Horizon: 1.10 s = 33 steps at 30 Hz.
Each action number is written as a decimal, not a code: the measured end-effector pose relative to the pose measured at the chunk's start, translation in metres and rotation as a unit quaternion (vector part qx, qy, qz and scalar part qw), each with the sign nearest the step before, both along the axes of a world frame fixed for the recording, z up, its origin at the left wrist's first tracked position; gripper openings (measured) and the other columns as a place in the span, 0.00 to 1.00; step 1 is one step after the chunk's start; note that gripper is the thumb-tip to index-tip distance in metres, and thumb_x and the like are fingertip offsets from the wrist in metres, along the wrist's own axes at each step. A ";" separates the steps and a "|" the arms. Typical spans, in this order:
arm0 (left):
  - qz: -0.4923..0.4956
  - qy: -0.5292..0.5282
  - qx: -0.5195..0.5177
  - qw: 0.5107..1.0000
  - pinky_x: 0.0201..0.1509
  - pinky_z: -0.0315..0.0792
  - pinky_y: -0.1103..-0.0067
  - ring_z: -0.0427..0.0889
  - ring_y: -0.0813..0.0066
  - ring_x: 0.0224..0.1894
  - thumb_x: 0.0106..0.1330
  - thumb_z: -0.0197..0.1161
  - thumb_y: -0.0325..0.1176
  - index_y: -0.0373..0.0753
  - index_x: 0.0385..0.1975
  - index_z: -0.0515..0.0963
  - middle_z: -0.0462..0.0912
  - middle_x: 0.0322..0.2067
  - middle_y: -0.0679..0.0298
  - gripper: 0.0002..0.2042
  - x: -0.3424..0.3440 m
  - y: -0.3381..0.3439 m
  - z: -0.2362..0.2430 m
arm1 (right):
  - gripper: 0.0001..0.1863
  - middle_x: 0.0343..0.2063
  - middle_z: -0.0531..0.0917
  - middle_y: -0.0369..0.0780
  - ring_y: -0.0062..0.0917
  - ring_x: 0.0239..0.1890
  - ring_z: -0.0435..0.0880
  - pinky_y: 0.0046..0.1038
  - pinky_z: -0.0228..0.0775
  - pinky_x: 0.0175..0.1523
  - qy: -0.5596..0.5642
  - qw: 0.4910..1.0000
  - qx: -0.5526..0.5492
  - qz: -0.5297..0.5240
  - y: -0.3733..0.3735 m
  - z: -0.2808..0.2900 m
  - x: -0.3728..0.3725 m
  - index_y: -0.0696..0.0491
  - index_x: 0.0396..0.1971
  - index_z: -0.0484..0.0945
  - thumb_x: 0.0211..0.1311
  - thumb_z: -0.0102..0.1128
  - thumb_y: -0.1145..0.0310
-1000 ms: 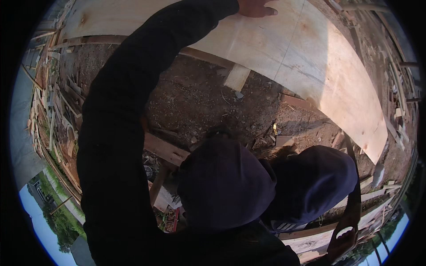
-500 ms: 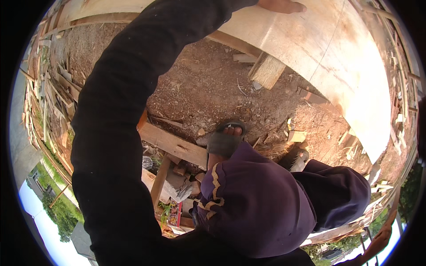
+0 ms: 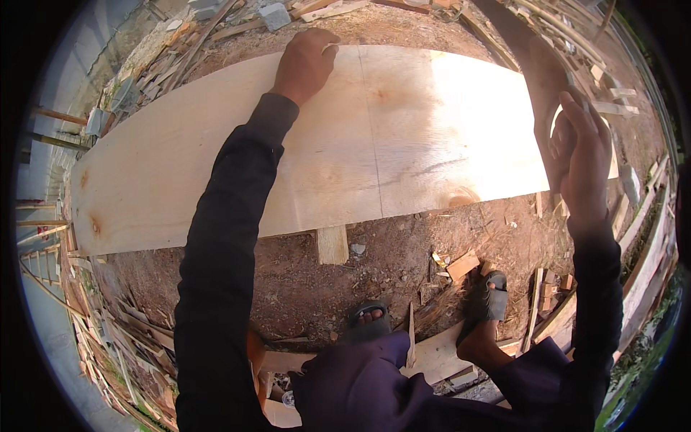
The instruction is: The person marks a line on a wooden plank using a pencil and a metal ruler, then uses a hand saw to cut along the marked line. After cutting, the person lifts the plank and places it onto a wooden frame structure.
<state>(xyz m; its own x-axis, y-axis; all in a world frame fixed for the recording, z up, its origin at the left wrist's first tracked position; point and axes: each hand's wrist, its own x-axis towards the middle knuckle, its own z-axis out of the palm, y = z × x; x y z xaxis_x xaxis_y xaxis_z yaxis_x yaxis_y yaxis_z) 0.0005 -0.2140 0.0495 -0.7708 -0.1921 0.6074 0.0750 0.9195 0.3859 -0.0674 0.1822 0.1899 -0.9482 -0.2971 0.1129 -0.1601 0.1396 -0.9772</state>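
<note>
Plywood sheet: long, thin pale panel (image 3: 317, 165) across the middle of the frame; smooth face, faint grain, brown knots, right part glaring in sun. Edges look curved, probably lens bend.
Marked line: thin dark line (image 3: 372, 137) running across the sheet, near to far edge, just right of centre.
Left hand: at the sheet's far edge, upper centre (image 3: 308, 63); fingers curled. Cannot tell whether it clasps the edge, pinches something small or only rests there.
Right hand: upper right (image 3: 586, 165), wrapped around the handsaw's grip.
Handsaw: dark, broad flat blade (image 3: 529, 65) pointing to the top of the frame, in front of the sheet's right end; blurred, teeth not readable, contact with sheet unclear.
Step in hand: judged as handling the sheet at its far edge, saw carried in the other hand; no cut visible at the line.
Next move calls for: likely a steady left hand and the blade kept clear of fingers.
Support: rough, pale wood block (image 3: 332, 245) poking out from under the near edge.
Ground: reddish, gritty dirt (image 3: 403, 252); splintery scrap wood (image 3: 101, 338) lower left.
Feet: dark open-toed sandals (image 3: 491, 299), lower centre and right.
</note>
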 end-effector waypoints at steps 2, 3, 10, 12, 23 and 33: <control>0.024 -0.020 0.072 0.997 0.57 0.74 0.63 0.80 0.51 0.51 0.64 0.67 0.32 0.35 0.38 0.86 0.85 0.41 0.52 0.08 -0.018 -0.001 0.002 | 0.12 0.23 0.74 0.30 0.11 0.24 0.71 0.17 0.63 0.30 -0.007 0.999 -0.050 0.017 -0.011 -0.032 0.053 0.56 0.38 0.78 0.77 0.55 0.61; 0.020 -0.029 0.070 0.997 0.57 0.74 0.64 0.80 0.51 0.51 0.64 0.67 0.33 0.35 0.37 0.86 0.85 0.41 0.52 0.08 -0.032 0.005 -0.003 | 0.19 0.26 0.76 0.32 0.12 0.27 0.75 0.17 0.67 0.31 -0.037 0.994 -0.106 -0.013 -0.015 -0.053 0.081 0.60 0.52 0.77 0.78 0.55 0.59; 0.032 -0.074 0.052 0.995 0.56 0.74 0.65 0.81 0.56 0.49 0.64 0.69 0.41 0.40 0.37 0.89 0.86 0.35 0.57 0.12 -0.039 0.007 -0.009 | 0.32 0.23 0.79 0.36 0.18 0.21 0.76 0.23 0.69 0.27 -0.103 0.988 -0.115 -0.016 0.011 -0.110 0.221 0.70 0.65 0.69 0.72 0.55 0.59; 0.030 -0.067 0.038 0.997 0.55 0.74 0.67 0.81 0.56 0.47 0.64 0.69 0.43 0.40 0.37 0.90 0.86 0.34 0.57 0.13 -0.042 0.000 -0.010 | 0.33 0.25 0.83 0.41 0.22 0.22 0.81 0.25 0.74 0.30 -0.080 0.996 -0.023 -0.030 0.015 -0.112 0.232 0.71 0.63 0.72 0.71 0.55 0.58; 0.049 -0.140 0.111 0.983 0.43 0.76 0.65 0.85 0.55 0.37 0.60 0.69 0.45 0.40 0.34 0.90 0.86 0.31 0.55 0.14 -0.051 0.005 0.001 | 0.30 0.32 0.88 0.53 0.36 0.28 0.89 0.31 0.79 0.37 -0.020 0.997 0.052 0.061 0.001 -0.118 0.247 0.68 0.64 0.72 0.66 0.59 0.66; 0.079 -0.144 0.175 0.971 0.41 0.76 0.68 0.87 0.58 0.36 0.60 0.68 0.45 0.42 0.33 0.90 0.89 0.31 0.58 0.13 -0.053 0.005 -0.001 | 0.30 0.35 0.88 0.54 0.37 0.27 0.89 0.31 0.78 0.35 -0.009 0.996 0.059 0.062 -0.002 -0.112 0.249 0.68 0.63 0.73 0.65 0.59 0.66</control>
<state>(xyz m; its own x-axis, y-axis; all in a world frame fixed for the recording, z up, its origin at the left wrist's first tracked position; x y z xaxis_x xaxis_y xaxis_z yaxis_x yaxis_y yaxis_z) -0.0526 -0.2091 0.0487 -0.8436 -0.4766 0.2473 -0.2133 0.7201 0.6603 0.1819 0.1797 0.0775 -0.9050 -0.4219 0.0542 -0.1666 0.2342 -0.9578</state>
